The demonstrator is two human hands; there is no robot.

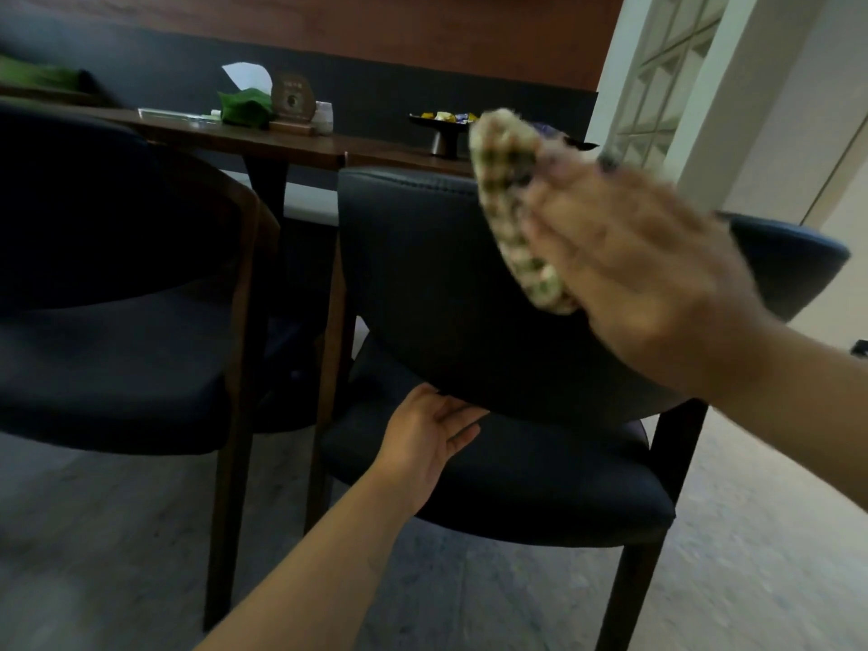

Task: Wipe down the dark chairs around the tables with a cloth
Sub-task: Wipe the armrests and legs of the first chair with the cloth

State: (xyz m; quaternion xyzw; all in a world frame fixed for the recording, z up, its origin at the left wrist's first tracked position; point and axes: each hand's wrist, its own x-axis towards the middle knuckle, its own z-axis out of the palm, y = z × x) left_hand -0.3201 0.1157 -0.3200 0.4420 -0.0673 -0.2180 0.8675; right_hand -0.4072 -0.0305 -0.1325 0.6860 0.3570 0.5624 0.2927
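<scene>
A dark upholstered chair (422,284) with wooden legs stands in the middle, its curved backrest facing me. My right hand (639,279) presses a folded green-and-white checked cloth (512,204) flat against the upper right of that backrest, fingers straight and blurred by motion. My left hand (427,434) reaches under the lower edge of the backrest, fingers relaxed, resting at the back of the seat cushion (540,481). A second dark chair (108,274) stands to the left.
A wooden table (300,145) behind the chairs carries a green tissue holder (246,108), a wooden sign (291,98), a small cup (323,117) and a dark pedestal dish of sweets (444,129). A white glass-block partition (667,86) rises at right. Grey floor lies below.
</scene>
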